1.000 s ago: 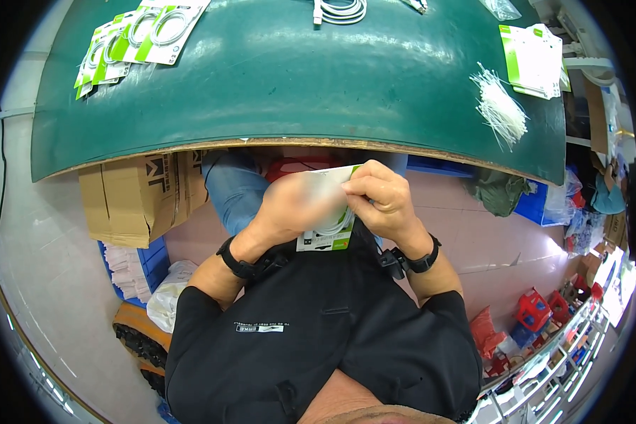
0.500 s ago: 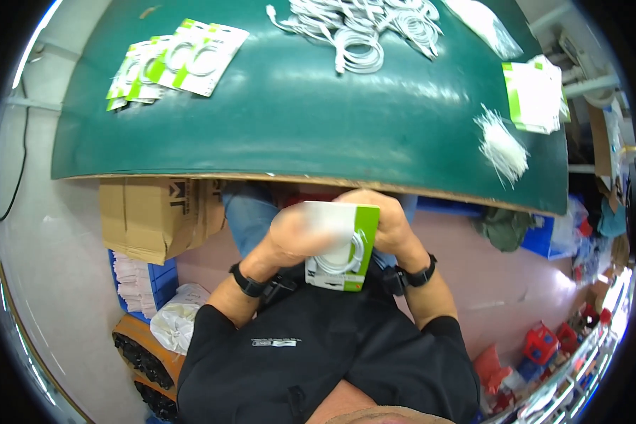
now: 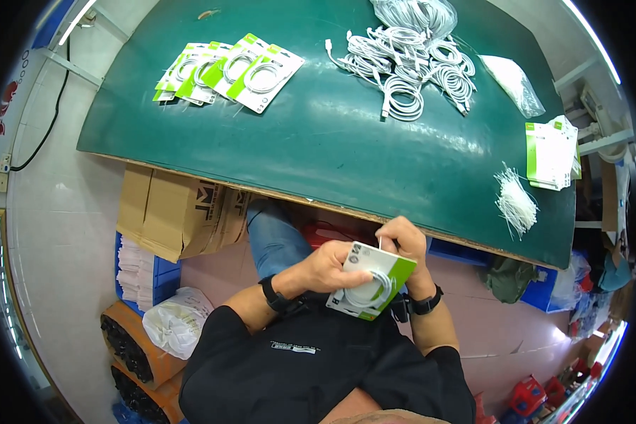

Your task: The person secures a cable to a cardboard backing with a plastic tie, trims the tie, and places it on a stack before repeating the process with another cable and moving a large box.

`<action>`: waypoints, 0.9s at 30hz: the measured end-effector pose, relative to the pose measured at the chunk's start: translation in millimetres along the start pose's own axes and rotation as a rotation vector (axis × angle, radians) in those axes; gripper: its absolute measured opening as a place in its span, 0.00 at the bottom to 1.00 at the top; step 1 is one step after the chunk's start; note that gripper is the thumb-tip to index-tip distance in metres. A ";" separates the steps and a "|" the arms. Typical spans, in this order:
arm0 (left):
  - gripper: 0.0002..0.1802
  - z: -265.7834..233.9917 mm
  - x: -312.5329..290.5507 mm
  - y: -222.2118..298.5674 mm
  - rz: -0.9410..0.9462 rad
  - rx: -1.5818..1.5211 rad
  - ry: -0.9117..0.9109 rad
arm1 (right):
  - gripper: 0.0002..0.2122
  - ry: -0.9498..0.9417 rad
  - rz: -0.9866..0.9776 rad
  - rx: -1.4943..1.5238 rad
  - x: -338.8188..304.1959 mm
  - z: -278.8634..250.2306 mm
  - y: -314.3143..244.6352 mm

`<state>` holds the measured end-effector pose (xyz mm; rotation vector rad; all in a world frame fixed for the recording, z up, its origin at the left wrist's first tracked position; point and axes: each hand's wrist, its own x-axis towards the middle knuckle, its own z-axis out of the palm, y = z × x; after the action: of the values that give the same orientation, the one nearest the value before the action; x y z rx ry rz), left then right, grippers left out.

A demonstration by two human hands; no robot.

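Observation:
In front of my body, past the near table edge, my left hand (image 3: 332, 268) grips a white and green packaging card (image 3: 401, 271), its thumb over the front. A coiled white cable (image 3: 383, 290) lies against the card's face. My right hand (image 3: 408, 246) is closed at the card's upper edge, where a thin white tie (image 3: 381, 242) sticks up by the fingertips; part of that hand is behind the card. The card tilts to the right.
On the green table (image 3: 297, 155) lie several carded cables (image 3: 265, 78) at left and a heap of white cables (image 3: 403, 60) at the back. A plastic bag (image 3: 512, 83), stacked cards (image 3: 550, 157) and loose white ties (image 3: 517, 203) lie at right. Cardboard boxes (image 3: 166, 208) stand below.
The view has shifted, so the table things sit lower and further right. The card has tilted clockwise. My right hand has moved to its upper edge, where the thin tie now shows.

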<state>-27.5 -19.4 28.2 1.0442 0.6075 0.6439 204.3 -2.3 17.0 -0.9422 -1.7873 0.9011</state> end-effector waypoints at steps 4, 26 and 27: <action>0.15 -5.2 -7.5 -1.7 0.014 -0.049 0.046 | 0.08 0.078 0.130 -0.017 0.4 2.7 -12.7; 0.21 -1.0 -1.1 -11.3 0.078 -0.021 0.214 | 0.13 -0.008 -0.070 0.150 -10.0 18.1 4.0; 0.20 -0.3 -1.2 -11.5 0.073 -0.007 0.208 | 0.13 -0.026 -0.107 0.138 -10.2 17.2 5.1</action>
<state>-26.3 -24.2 17.8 1.0033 0.7496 0.8249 192.7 -12.1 3.1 -0.7434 -1.7560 0.9581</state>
